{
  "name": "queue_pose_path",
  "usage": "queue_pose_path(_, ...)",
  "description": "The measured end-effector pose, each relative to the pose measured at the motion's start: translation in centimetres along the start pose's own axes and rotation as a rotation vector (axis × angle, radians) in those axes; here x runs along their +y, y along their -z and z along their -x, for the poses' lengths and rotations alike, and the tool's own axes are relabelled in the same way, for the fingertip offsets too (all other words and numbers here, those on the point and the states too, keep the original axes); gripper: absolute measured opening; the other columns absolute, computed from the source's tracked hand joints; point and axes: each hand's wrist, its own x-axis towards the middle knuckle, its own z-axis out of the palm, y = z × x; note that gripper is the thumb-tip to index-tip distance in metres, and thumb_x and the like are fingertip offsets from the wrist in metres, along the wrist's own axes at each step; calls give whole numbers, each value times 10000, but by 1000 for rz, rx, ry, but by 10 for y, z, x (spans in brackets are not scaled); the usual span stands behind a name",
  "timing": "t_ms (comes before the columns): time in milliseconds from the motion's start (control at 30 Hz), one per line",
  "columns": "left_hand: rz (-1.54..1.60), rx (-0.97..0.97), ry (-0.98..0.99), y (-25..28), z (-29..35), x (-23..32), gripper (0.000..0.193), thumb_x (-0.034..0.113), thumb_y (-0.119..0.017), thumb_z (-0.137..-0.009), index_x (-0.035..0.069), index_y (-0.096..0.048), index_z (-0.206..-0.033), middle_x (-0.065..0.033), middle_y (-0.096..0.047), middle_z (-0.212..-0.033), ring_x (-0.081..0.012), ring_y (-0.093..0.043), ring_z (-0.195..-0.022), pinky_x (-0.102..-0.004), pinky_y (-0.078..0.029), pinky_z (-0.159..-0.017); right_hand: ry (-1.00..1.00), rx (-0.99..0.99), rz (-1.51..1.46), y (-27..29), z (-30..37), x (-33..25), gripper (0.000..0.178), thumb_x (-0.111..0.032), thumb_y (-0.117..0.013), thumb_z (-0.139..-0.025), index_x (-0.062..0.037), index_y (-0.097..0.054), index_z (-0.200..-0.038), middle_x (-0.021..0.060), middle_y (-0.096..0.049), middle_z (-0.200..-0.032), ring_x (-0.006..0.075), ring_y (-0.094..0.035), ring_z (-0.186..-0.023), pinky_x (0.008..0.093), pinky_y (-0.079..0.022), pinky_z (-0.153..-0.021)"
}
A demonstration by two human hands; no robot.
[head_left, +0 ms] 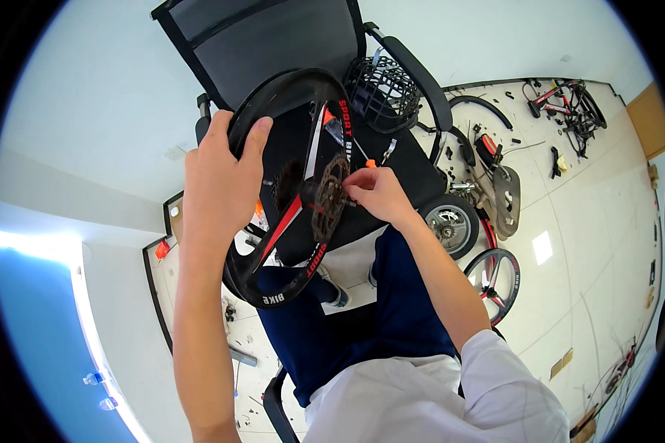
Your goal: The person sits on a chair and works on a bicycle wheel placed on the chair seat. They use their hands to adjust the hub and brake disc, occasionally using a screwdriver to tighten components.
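Note:
A small black bicycle wheel (pixel 238 275) with red-and-white spokes stands tilted between my arms, above my lap and the black chair seat. My left hand (pixel 225 177) is closed over the upper left of its rim, thumb on one side and fingers on the other. A brown, rusty-looking brake disc (pixel 328 208) sits at the hub, facing right. The fingertips of my right hand (pixel 380 193) pinch together at the disc's right side, by the axle; whatever they hold is too small or hidden. Beyond that hand, an orange-handled screwdriver (pixel 371 163) lies on the seat.
In front of me stands a black office chair (pixel 273 44) with a black basket (pixel 380 88) on it. On the floor to the right are a small tyred wheel (pixel 451 225), another spoked wheel (pixel 506 269), a curved mudguard (pixel 484 103) and a partly stripped bicycle (pixel 569 111).

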Motion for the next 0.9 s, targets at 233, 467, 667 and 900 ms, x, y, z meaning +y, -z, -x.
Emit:
queue_pose_path(233, 1, -8, 27, 0, 1, 2, 396, 426, -578, -974, 30, -587, -972, -103, -604, -618, -241, -602, -577, -386, -480, -624, 0, 30, -107, 2, 15, -8, 232, -53, -549, -907, 23, -733, -1027, 57, -707, -914, 95, -625, -802, 231, -499, -741)
queue_pose_path(467, 7, -27, 24, 2, 3, 5, 418, 441, -570, -974, 25, -597, -1010, -122, -636, -669, -287, -618, -646, -415, -492, -681, 2, 59, -276, 3, 16, -8, 242, -77, -545, -914, 21, -728, -1038, 48, -696, -911, 86, -591, -757, 227, -484, -717)
queue_pose_path(667, -65, 3, 16, -2, 0, -5, 452, 480, -554, -974, 34, -596, -1030, -141, -650, -757, -327, -607, -815, -434, -480, -761, 165, 57, -161, -2, 20, -5, 235, -106, -553, -929, 21, -723, -1029, 27, -673, -856, 90, -589, -752, 232, -470, -693)
queue_pose_path(900, -30, 4, 20, -1, 0, -5, 420, 458, -563, -973, 39, -587, -977, -128, -614, -691, -294, -587, -717, -425, -477, -714, -5, 15, -141, -4, 20, -5, 230, -101, -545, -919, 25, -722, -998, 34, -691, -874, 91, -590, -775, 233, -466, -710)
